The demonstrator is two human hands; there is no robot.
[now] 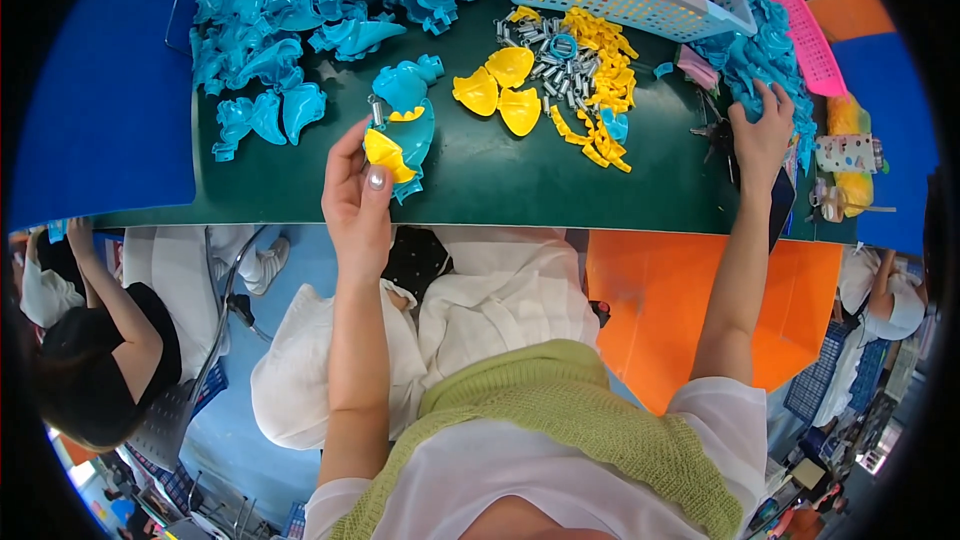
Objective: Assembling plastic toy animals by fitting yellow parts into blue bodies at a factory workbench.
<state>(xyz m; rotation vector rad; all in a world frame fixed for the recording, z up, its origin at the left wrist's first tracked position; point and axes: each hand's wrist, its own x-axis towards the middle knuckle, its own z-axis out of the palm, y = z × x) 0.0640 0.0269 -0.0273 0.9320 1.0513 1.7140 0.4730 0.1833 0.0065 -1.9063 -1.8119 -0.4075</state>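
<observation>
A green table (500,190) is the biggest thing here. A big heap of shiny blue plastic parts (250,15) sits on its left side. A light blue basket (625,0) with holes stands at the far side. Near the right end is a smaller blue heap (765,35). The right hand (762,135) reaches to the near edge of this heap, with its fingers bent down. It is hard to tell if they hold a part.

The left hand (360,190) is well apart from the right one. Its thumb and fingers are pinched on a curved blue shell (423,135), up over the table. The shell sticks out to the right of the grip. Its long way runs from near to far, so its side faces the right hand. Three yellow cups (497,90) lie to its right, nearer the left hand. A yellow piece (385,155) sits against the shell, by the thumb. A tiny metal spring (376,112) shows by the shell's far end, just past the fingertips.
</observation>
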